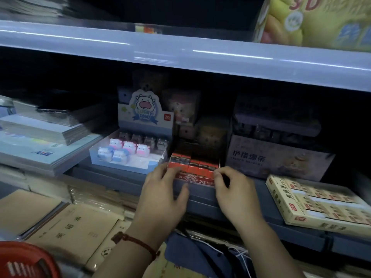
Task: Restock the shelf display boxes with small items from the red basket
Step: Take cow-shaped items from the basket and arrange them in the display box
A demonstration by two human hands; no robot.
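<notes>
A red display box marked 2B (pixel 197 180) sits at the front of the middle shelf, filled with several small red and black packs (pixel 193 164). My left hand (pixel 164 194) grips the box's left front corner, fingers curled on its edge. At the right front corner, my right hand (pixel 232 192) pinches the box with curled fingers. The red basket (pixel 24 259) shows only as a rim at the bottom left.
A cow-themed display box (pixel 128 155) with small cow figures stands left of the red box. A finger bandage box (pixel 277 157) stands to the right, with a beige eraser box (pixel 319 203) in front. Notebooks (pixel 66 227) lie below left. The upper shelf edge (pixel 180 53) overhangs.
</notes>
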